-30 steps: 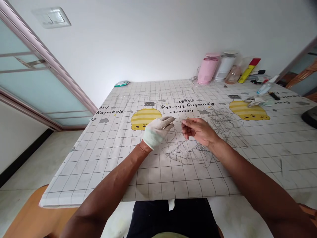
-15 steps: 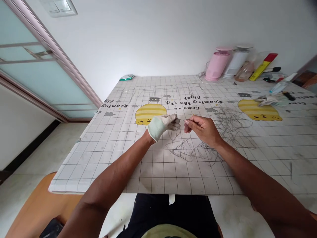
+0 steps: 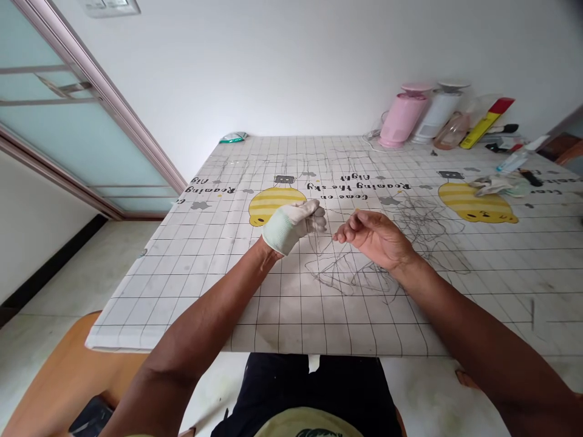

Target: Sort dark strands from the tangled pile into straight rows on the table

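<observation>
The step in hand appears to be working a fine dark strand, perhaps wire or thread, between the two hands, which hover close together but apart above the middle of the bench (image 3: 182, 303). The left hand (image 3: 295, 224), in a white knitted glove with a pale mint cuff, has its fingers curled inward; whether they grip the strand cannot be told. The bare right hand (image 3: 378, 238) is half open, palm partly turned up and fingers bent, and any hold at its fingertips is too fine to make out. Beneath and beside it, a loose grey tangle of thin strands (image 3: 416, 227) spreads over the bench, with stray loops reaching left, below the gap between the hands. The next move would seem to call for a sure fingertip pinch and for keeping the strand clear of those loops. The bench wears a white cover with a black grid, upside-down lettering and yellow striped cartoon balloons. Along its far side stand a pink cylindrical appliance (image 3: 403, 120), a white cylindrical appliance (image 3: 438, 115) and a yellow can with a red cap (image 3: 487, 124). Behind rises a plain white wall (image 3: 273, 60); leftward is a pink-framed frosted glass door (image 3: 45, 139).
</observation>
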Demonstrator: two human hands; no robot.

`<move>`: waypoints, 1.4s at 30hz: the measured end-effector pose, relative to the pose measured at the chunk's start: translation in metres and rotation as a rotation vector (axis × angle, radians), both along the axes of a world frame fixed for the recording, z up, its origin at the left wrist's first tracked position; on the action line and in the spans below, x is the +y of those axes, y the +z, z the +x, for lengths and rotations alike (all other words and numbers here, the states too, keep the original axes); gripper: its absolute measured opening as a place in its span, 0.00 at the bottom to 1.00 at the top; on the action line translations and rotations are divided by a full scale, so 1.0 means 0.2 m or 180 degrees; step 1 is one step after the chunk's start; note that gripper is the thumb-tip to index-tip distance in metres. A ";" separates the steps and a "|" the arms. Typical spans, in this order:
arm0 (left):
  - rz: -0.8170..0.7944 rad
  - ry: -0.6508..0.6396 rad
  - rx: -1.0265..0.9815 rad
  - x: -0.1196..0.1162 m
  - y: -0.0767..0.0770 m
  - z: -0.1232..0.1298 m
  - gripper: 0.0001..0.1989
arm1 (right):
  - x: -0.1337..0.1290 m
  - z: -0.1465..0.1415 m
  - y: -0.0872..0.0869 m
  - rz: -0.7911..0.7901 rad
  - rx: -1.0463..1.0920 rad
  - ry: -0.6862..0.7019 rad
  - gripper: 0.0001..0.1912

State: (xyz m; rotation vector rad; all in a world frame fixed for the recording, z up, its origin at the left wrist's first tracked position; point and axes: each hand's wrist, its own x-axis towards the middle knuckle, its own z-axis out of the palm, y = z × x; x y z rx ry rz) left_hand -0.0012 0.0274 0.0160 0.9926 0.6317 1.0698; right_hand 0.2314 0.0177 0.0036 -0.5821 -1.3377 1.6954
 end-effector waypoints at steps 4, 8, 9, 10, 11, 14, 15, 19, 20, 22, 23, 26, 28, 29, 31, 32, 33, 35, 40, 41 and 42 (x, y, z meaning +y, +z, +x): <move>-0.0035 -0.0291 0.0239 0.00 0.01 -0.03 0.25 | 0.00 0.02 0.01 -0.0089 -0.0108 0.0206 0.21; 0.0034 -0.0719 0.0633 0.01 0.02 -0.07 0.28 | 0.01 0.05 0.01 -0.0149 -0.0283 0.0712 0.19; 0.0019 -0.0828 0.0722 0.02 0.02 -0.09 0.29 | 0.02 0.07 0.00 -0.0189 -0.0339 0.0806 0.17; -0.0018 -0.0930 0.0795 0.03 0.02 -0.10 0.29 | 0.02 0.08 0.00 -0.0231 -0.0403 0.0888 0.16; -0.0067 -0.1017 0.0845 0.04 0.01 -0.11 0.30 | 0.03 0.09 0.00 -0.0265 -0.0474 0.0960 0.14; -0.0170 -0.1252 0.0944 0.08 -0.03 -0.13 0.32 | 0.05 0.11 -0.01 -0.0306 -0.0728 0.1160 0.12; -0.0178 -0.1331 0.1000 0.09 -0.04 -0.14 0.32 | 0.05 0.12 -0.01 -0.0319 -0.0844 0.1242 0.12; -0.0156 -0.1442 0.1195 0.10 -0.07 -0.17 0.28 | 0.05 0.12 0.01 -0.0362 -0.1361 0.1498 0.14; -0.0137 -0.1428 0.1272 0.09 -0.06 -0.18 0.26 | 0.05 0.12 0.02 -0.0352 -0.1486 0.1506 0.14; -0.0097 -0.1408 0.1539 0.07 -0.05 -0.20 0.22 | 0.04 0.11 0.03 -0.0299 -0.1713 0.1477 0.14; -0.0079 -0.1410 0.1708 0.06 -0.03 -0.21 0.20 | 0.04 0.11 0.03 -0.0261 -0.1819 0.1452 0.14; 0.0007 -0.1348 0.2085 0.04 -0.01 -0.22 0.14 | 0.04 0.11 0.02 -0.0113 -0.2062 0.1362 0.12; 0.0103 -0.1179 0.2161 0.04 -0.02 -0.22 0.13 | 0.03 0.11 0.02 0.0007 -0.2158 0.1265 0.13; 0.0141 -0.1037 0.2145 0.05 -0.03 -0.23 0.13 | 0.03 0.10 0.02 0.0093 -0.2188 0.1197 0.13; 0.0155 -0.0722 0.2049 0.06 -0.05 -0.23 0.13 | 0.01 0.08 0.01 0.0341 -0.2255 0.0994 0.14; 0.0137 -0.0572 0.1984 0.07 -0.06 -0.23 0.13 | 0.00 0.07 0.01 0.0500 -0.2296 0.0838 0.15; 0.0115 -0.0439 0.1911 0.08 -0.07 -0.23 0.14 | -0.01 0.06 0.01 0.0663 -0.2341 0.0652 0.16; 0.0055 -0.0248 0.1775 0.10 -0.07 -0.22 0.15 | -0.03 0.03 -0.01 0.0986 -0.2428 0.0242 0.17; -0.0202 0.0014 0.1480 0.10 -0.06 -0.21 0.14 | -0.06 -0.02 -0.08 0.2101 -0.2542 -0.0457 0.16; -0.0240 0.0001 0.1438 0.10 -0.06 -0.21 0.14 | -0.06 -0.02 -0.09 0.2309 -0.2559 -0.0509 0.16; -0.0270 -0.0023 0.1417 0.10 -0.06 -0.21 0.14 | -0.06 -0.03 -0.10 0.2465 -0.2589 -0.0528 0.17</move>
